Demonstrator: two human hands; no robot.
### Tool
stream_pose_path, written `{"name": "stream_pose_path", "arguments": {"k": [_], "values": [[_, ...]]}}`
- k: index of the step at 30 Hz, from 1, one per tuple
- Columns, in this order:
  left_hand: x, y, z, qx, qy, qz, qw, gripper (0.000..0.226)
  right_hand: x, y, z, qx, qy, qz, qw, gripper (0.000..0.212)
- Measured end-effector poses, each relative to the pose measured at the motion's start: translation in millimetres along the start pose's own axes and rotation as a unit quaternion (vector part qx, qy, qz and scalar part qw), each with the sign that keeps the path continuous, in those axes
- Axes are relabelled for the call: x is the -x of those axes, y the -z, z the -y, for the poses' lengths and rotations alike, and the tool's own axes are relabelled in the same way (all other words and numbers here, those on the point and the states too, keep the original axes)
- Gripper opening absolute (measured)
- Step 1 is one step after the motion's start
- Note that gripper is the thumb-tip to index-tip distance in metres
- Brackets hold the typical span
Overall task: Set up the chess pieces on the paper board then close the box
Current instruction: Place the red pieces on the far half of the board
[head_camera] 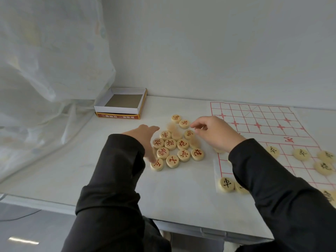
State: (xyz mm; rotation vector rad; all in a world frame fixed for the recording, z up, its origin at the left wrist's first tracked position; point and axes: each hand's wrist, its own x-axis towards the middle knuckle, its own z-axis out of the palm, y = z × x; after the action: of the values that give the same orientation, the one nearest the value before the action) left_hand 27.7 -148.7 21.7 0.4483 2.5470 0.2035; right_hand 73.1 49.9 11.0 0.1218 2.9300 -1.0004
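More than a dozen red pieces (170,144) lie in a tight group on the white table (109,170), just left of the paper board (263,115). They are round, pale wooden discs, flat, each with one red character on top. Some in the middle of the group look blurred, so I cannot read them.

The left hand (145,137) stands on its edge at the left side of the group, with the fingers straight and together, gripping nothing. I think it works as a wall, so that the pieces do not slide away to the left.

The right hand (216,131) is at the far right side of the group, with curled fingers, and its fingertips are just beside one far piece (184,124). Whether it pinches a piece, I cannot tell. It is probably choosing the next piece to carry to the board.

On the near half of the board several black pieces (301,154) are placed on the lines, while the far half, with its red grid and crosses, has no piece. So the red side is, in my judgement, not yet set up.

The box (116,110) stands open at the far left, near a thin curtain (45,60), well apart from the hands. It seems to wait for the last step.
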Motion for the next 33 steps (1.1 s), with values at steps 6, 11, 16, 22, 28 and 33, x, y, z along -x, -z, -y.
{"name": "stream_pose_path", "arguments": {"k": [6, 11, 16, 22, 28, 33], "values": [[-6, -11, -13, -0.064, 0.022, 0.038, 0.997, 0.105, 0, -30, 1, 0.123, 0.053, 0.010, 0.991, 0.024], [-10, -10, -18, -0.053, 0.014, 0.008, 0.998, 0.099, -3, -32, 6, 0.169, 0.088, -0.011, 0.982, 0.019], [-16, -9, -21, -0.037, 0.007, -0.027, 0.999, 0.088, -3, -31, 8, 0.186, 0.105, -0.007, 0.977, 0.019], [-33, -9, -23, -0.035, 0.003, -0.061, 0.998, 0.055, -5, -33, 5, 0.244, 0.122, -0.023, 0.962, 0.022], [-38, -1, -24, -0.044, 0.012, -0.075, 0.996, 0.038, -10, -37, 6, 0.283, 0.116, -0.008, 0.952, 0.036], [-40, -1, -33, -0.034, 0.007, -0.086, 0.996, 0.039, -11, -38, 6, 0.286, 0.107, 0.001, 0.952, 0.035]]}}
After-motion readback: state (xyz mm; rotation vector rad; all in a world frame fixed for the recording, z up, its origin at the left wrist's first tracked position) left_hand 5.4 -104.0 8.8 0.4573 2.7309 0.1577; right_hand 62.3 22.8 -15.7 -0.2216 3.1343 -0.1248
